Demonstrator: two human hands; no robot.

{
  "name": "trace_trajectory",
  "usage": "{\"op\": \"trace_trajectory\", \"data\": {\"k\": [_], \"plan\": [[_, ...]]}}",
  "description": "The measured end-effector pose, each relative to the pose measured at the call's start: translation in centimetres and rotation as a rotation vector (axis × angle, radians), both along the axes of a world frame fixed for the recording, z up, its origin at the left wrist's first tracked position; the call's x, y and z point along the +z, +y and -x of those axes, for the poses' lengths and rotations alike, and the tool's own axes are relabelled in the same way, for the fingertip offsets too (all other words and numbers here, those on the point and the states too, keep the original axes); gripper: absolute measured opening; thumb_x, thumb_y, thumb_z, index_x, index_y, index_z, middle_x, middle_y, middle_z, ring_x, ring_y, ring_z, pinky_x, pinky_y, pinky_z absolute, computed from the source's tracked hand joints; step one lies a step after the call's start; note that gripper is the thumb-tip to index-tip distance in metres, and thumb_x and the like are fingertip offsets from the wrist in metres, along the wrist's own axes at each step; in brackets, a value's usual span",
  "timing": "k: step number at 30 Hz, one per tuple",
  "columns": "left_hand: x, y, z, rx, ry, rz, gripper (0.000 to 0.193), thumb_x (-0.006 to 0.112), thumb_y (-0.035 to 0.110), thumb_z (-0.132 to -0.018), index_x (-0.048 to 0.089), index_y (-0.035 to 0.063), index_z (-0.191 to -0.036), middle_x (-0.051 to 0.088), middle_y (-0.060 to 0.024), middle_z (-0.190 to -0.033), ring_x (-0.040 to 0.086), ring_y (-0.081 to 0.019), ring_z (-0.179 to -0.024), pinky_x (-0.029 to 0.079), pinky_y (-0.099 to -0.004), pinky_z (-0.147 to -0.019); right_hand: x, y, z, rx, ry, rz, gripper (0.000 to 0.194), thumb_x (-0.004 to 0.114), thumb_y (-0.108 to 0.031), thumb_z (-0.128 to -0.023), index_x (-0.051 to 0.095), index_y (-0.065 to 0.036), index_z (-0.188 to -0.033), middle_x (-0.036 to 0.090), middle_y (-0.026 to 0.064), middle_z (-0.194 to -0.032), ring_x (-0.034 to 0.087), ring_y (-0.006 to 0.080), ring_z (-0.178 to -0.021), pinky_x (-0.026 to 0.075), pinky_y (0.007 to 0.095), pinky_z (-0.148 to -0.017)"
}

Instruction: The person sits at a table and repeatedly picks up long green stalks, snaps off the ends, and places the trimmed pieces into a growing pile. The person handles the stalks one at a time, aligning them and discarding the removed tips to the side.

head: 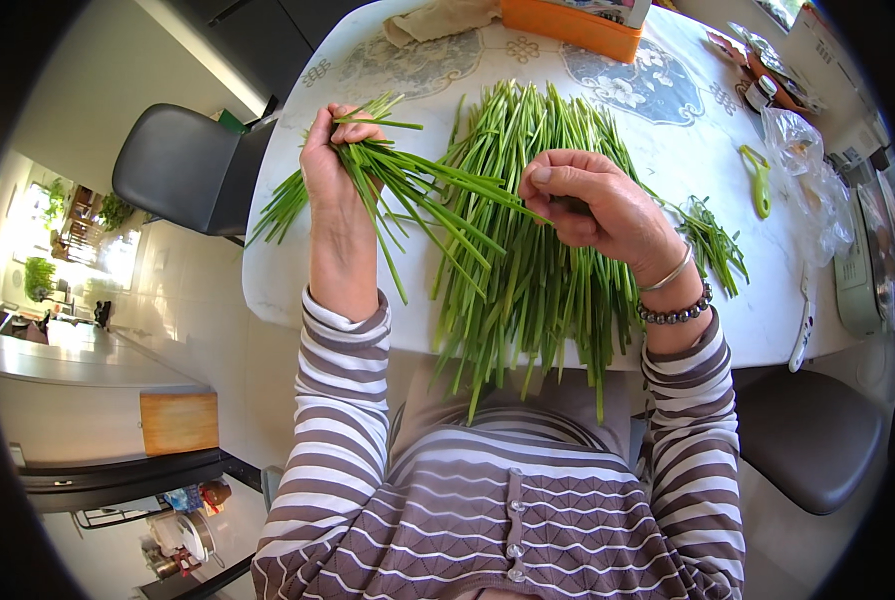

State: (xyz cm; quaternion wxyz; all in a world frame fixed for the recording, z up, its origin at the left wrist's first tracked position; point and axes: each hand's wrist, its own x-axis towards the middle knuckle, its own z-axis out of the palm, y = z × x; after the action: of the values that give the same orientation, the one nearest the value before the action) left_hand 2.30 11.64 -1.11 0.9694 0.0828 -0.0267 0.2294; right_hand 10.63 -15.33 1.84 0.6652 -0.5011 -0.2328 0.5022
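Note:
My left hand [335, 154] is closed around a bunch of garlic chives [432, 195], whose leaves fan out to the right. Left of that wrist, more chive leaves [279, 206] lie on the table; my hand hides whether they join the held bunch. A large pile of garlic chives [522, 285] covers the table before me, some leaves hanging over its front edge. Above this pile is my right hand [586, 199], thumb and fingers curled in close to the tips of the held leaves. Whether it pinches a leaf is not clear.
On the white patterned table [417, 322], a small heap of scraps [714, 244] lies right of the pile. Farther right are a green peeler [759, 184], a knife [801, 330] and clear plastic bags [804, 180]. An orange box [575, 30] stands at the back. Chairs [177, 169] flank the table.

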Motion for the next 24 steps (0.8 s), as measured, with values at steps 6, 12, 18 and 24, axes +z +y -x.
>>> {"op": "trace_trajectory", "data": {"k": [6, 12, 18, 24], "plan": [[-0.1, 0.6, 0.3, 0.05, 0.014, 0.013, 0.017, 0.043, 0.016, -0.094, 0.049, 0.0042, -0.084, 0.049, -0.002, -0.074, 0.04, -0.0081, -0.055, 0.041, -0.0225, -0.052, 0.5, 0.0, 0.4, 0.183, -0.133, 0.112, 0.019, 0.052, -0.018, -0.09, 0.057, -0.001, -0.085, 0.057, 0.0038, -0.068, 0.033, 0.0022, -0.039, 0.025, 0.0176, -0.035], [0.2, 0.7, 0.2, 0.183, 0.107, -0.052, 0.016, 0.044, 0.017, -0.094, 0.048, 0.0057, -0.082, 0.048, -0.0017, -0.072, 0.04, -0.0083, -0.053, 0.04, -0.0229, -0.052, 0.7, 0.4, 1.9, 0.317, -0.156, 0.166, 0.023, 0.052, -0.019, -0.091, 0.059, 0.003, -0.092, 0.058, 0.0033, -0.067, 0.035, 0.0022, -0.04, 0.026, 0.0177, -0.035], [0.5, 0.9, 0.4, 0.291, 0.127, -0.082, 0.016, 0.044, 0.018, -0.093, 0.047, 0.0076, -0.082, 0.048, -0.0021, -0.072, 0.039, -0.0092, -0.053, 0.039, -0.0236, -0.052, 1.0, 1.1, 3.3, 0.258, -0.13, 0.233, 0.032, 0.048, -0.025, -0.093, 0.058, 0.006, -0.094, 0.056, 0.0049, -0.066, 0.034, 0.0033, -0.04, 0.025, 0.0187, -0.034], [1.0, -0.1, 0.2, 0.472, 0.245, -0.185, 0.013, 0.044, 0.019, -0.092, 0.045, 0.0096, -0.083, 0.045, -0.0016, -0.073, 0.038, -0.0093, -0.055, 0.038, -0.0243, -0.052, 0.6, 2.4, 4.5, 0.14, 0.045, 0.199, 0.032, 0.047, -0.026, -0.094, 0.057, 0.005, -0.096, 0.055, 0.0048, -0.065, 0.032, 0.0038, -0.039, 0.024, 0.0188, -0.034]]}}
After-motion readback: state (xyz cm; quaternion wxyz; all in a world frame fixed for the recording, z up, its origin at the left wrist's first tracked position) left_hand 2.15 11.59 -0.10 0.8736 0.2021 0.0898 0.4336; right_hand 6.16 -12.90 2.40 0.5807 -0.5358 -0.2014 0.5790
